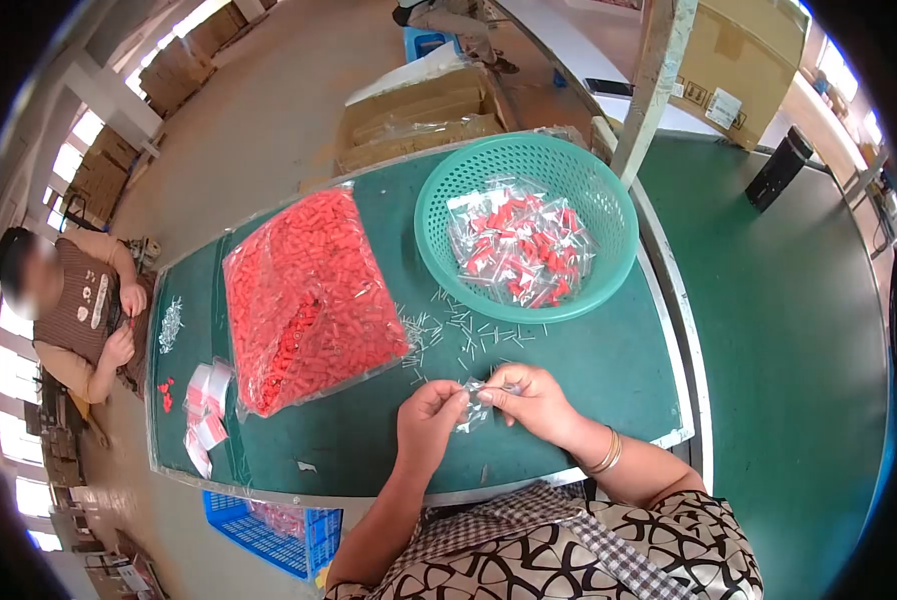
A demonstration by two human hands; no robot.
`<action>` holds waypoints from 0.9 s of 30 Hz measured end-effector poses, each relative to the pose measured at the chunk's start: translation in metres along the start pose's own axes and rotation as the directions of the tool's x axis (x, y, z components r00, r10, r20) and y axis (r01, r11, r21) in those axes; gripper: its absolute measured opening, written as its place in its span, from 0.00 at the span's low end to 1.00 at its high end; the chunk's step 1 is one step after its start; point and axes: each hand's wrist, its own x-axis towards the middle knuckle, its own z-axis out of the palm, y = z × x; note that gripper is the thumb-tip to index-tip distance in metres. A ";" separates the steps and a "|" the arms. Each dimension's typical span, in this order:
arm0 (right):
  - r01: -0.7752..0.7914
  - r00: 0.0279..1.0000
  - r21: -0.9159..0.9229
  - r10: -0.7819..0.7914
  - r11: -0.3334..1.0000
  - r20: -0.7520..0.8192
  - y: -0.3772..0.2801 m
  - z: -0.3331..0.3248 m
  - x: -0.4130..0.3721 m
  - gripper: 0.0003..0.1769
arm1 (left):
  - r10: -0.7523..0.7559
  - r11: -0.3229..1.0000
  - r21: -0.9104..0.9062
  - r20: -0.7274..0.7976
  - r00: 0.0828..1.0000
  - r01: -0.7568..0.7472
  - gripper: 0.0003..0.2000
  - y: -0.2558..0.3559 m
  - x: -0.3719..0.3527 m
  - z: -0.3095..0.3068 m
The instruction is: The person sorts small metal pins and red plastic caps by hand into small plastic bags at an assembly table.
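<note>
Between my two hands, low over the green table, is a small clear plastic bag. My left hand pinches its left edge with thumb and fingertips. Gripping the bag's upper right side is my right hand, its fingers curled. What lies inside the bag is too small to make out. Just beyond my hands, thin metal pins are scattered on the tabletop. A large clear bag of red plastic pieces lies to the left. Behind the pins stands a green basket holding filled small bags.
Across the table's left end, another person handles small parts. Near them lie a pin pile, red pieces and packets. A blue crate is below the table edge; a cardboard box stands behind; a post rises at right.
</note>
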 end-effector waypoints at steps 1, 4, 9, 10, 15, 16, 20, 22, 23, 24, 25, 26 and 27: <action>0.013 1.000 -0.019 -0.013 1.000 -0.002 -0.001 0.001 -0.001 0.09 | 0.004 1.000 -0.026 0.013 1.000 -0.004 0.06 0.003 -0.002 0.001; 0.018 1.000 -0.050 -0.018 0.999 0.000 0.002 0.001 -0.001 0.10 | 0.002 0.998 -0.061 0.042 0.999 0.001 0.05 0.009 -0.001 0.006; -0.046 0.999 0.031 0.045 0.998 0.010 -0.006 0.000 -0.001 0.11 | 0.032 0.998 -0.062 0.050 0.998 -0.029 0.05 0.003 0.002 0.005; -0.051 0.999 0.052 0.051 0.997 0.001 -0.006 0.000 0.000 0.11 | 0.032 0.999 -0.028 0.051 0.998 -0.030 0.05 0.004 0.003 0.003; -0.052 0.998 0.013 0.052 0.999 0.019 -0.004 -0.004 0.002 0.09 | 0.015 0.993 0.115 0.080 0.997 -0.024 0.04 0.016 0.003 -0.002; -0.054 0.998 0.001 0.054 0.999 0.017 -0.005 -0.003 0.002 0.08 | 0.010 0.992 0.122 0.071 0.997 -0.019 0.04 0.015 0.003 -0.003; -0.082 0.997 -0.024 0.082 0.996 0.002 -0.011 -0.003 0.000 0.06 | 0.155 0.952 0.270 -0.026 0.988 -0.142 0.07 0.007 0.004 0.000; -0.080 0.996 -0.064 0.078 0.995 -0.044 -0.014 -0.001 -0.001 0.04 | 0.420 0.799 0.488 -0.035 0.907 -0.352 0.08 0.010 0.008 0.002; -0.070 0.995 -0.104 0.062 0.992 -0.080 -0.014 0.000 -0.002 0.04 | 0.582 0.631 0.621 0.018 0.813 -0.466 0.08 0.014 0.008 0.001; -0.065 0.992 -0.140 0.050 0.988 -0.113 -0.013 0.002 -0.003 0.03 | 0.709 0.428 0.729 0.096 0.699 -0.534 0.08 0.017 0.007 0.000; 0.062 0.987 -0.231 -0.094 0.971 -0.132 -0.010 0.004 -0.002 0.03 | 0.712 0.424 0.724 0.105 0.694 -0.544 0.08 0.018 0.004 0.001; 0.181 0.962 -0.320 -0.235 0.930 -0.137 -0.005 0.005 -0.001 0.03 | 0.585 0.588 0.665 0.043 0.810 -0.460 0.08 0.018 0.000 0.004; 0.291 0.919 -0.409 -0.371 0.865 -0.131 -0.004 0.007 0.000 0.03 | 0.436 0.730 0.586 -0.004 0.900 -0.351 0.08 0.018 -0.004 0.008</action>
